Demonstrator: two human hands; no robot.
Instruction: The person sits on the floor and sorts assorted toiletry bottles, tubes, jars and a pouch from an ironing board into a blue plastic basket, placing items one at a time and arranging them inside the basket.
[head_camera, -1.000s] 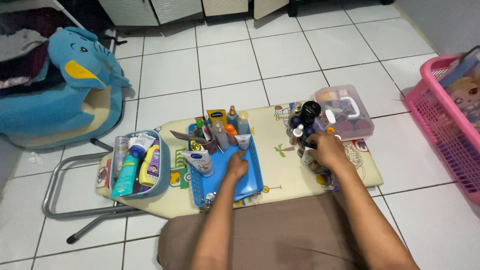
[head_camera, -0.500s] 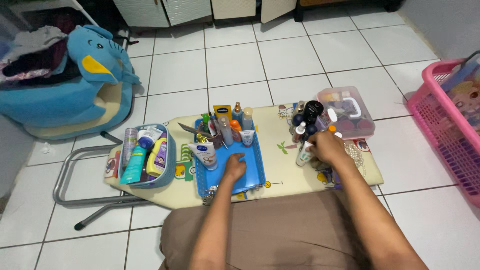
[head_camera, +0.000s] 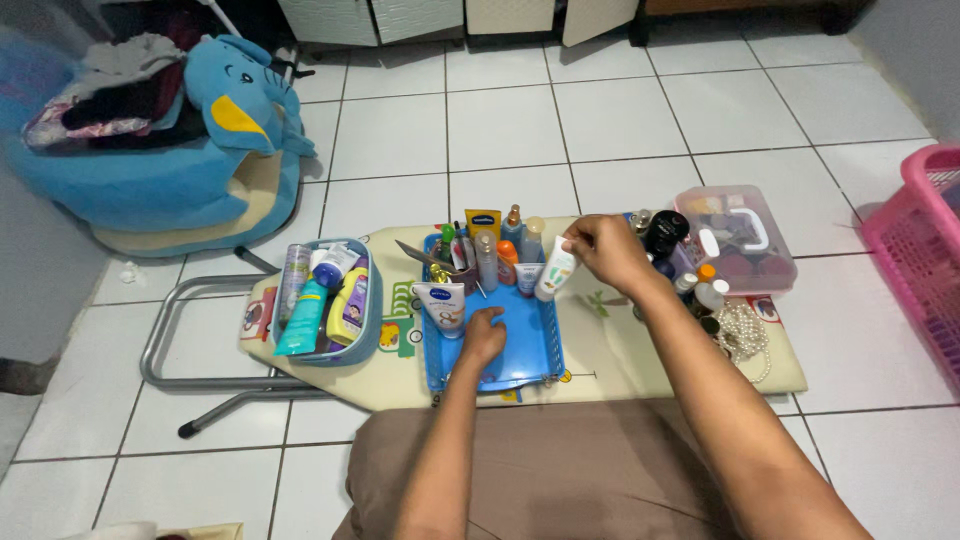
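Observation:
My right hand (head_camera: 607, 252) holds a small white tube (head_camera: 555, 272) above the right edge of a blue plastic tray (head_camera: 525, 358). My left hand (head_camera: 483, 336) rests flat on the tray's bare floor, fingers slightly spread, holding nothing. Several bottles and tubes stand at the tray's far end, with a larger white tube (head_camera: 443, 306) at its left side. The tray sits on a low cream ironing board (head_camera: 610, 345) in front of my lap.
A light-blue basket (head_camera: 366, 330) of tubes stands left of the tray. Dark bottles (head_camera: 667, 240), a clear lidded box (head_camera: 735, 238) and a pearl necklace (head_camera: 745, 335) lie to the right. A pink laundry basket (head_camera: 920, 260) is far right, a blue elephant cushion seat (head_camera: 215, 150) far left.
My right hand picked the white tube out of the bottle cluster on the right and carried it left over the blue tray. My left hand stayed on the tray.

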